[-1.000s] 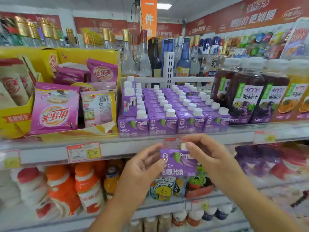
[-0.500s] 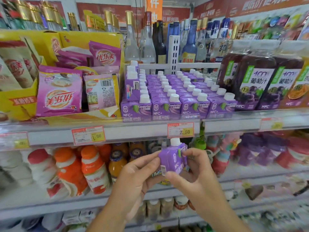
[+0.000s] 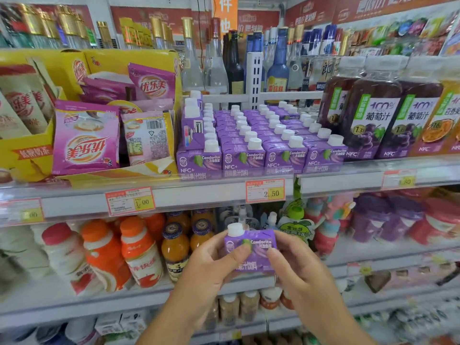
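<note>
Purple and white-capped, the small juice carton (image 3: 260, 253) sits upright between both hands in the head view, in front of the lower shelf. The left hand (image 3: 211, 267) grips its left side, thumb across the printed front and fingers curled behind. The right hand (image 3: 303, 275) pinches its right side, thumb on the front near the bottom corner. The two hands are close together, with only the carton's width between them. Its white cap (image 3: 235, 229) stands clear above the left thumb.

Just above the hands, a price tag reading 2.50 (image 3: 265, 191) is fixed to the shelf edge (image 3: 199, 196). Higher still, rows of matching purple cartons (image 3: 261, 145) fill that shelf. Up and to the right of them stand dark grape juice bottles (image 3: 373, 113). Up and to the left lie pink milk-tea sachets (image 3: 86, 139) in a yellow display box (image 3: 27, 158). Orange-capped drink bottles (image 3: 139, 252) stand on the lower shelf, left of the left hand.
</note>
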The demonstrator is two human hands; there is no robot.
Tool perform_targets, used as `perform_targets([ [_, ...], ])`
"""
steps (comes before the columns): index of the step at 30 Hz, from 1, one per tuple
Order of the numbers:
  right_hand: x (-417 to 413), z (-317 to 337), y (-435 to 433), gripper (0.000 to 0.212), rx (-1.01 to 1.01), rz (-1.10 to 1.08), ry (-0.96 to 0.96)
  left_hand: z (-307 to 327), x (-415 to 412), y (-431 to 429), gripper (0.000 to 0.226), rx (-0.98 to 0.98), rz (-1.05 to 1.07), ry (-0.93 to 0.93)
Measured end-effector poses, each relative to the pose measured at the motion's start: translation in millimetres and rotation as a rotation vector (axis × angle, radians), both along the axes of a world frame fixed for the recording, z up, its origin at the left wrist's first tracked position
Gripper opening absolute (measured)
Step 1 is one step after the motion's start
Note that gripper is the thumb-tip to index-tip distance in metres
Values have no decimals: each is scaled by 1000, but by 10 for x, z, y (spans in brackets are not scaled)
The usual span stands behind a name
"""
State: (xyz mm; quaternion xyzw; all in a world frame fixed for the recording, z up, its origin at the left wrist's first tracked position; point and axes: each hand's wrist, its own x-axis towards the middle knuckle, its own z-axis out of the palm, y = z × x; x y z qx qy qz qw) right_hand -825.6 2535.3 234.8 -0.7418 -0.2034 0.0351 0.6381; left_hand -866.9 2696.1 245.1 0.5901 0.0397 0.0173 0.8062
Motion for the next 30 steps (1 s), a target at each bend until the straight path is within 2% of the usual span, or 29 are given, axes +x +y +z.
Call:
perform_targets([
  [4, 60, -2, -82, 24, 138, -53, 132, 28, -29, 3, 42, -21, -80, -7],
  [11, 62, -41, -108, 30, 198, -79, 157, -7, -14, -81, 43, -14, -69, -34],
  [15, -21, -87, -50, 67, 37, -54, 5, 1, -16, -173, 42, -32, -39, -45],
  [17, -23, -76, -54, 75, -4, -59, -42, 9, -19, -196, 38, -70, -26, -24],
  [19, -16, -54, -96, 73, 29, -10, -14, -17, -6, -181, 37, -73, -19, -6],
  [23, -20, -19, -212, 67, 218, 203, 219, -48, 47, -89, 40, 1, 15, 16],
  [25, -22, -42, -230, 59, 252, 256, 284, -57, 51, -46, 46, 56, -50, 26],
  [27, -37, -81, -210, 53, 284, 302, 316, -56, 34, -11, 41, 118, -109, 28],
  [30, -43, -96, -180, 31, 340, 274, 358, -80, 17, 21, 38, 131, -84, 13],
])
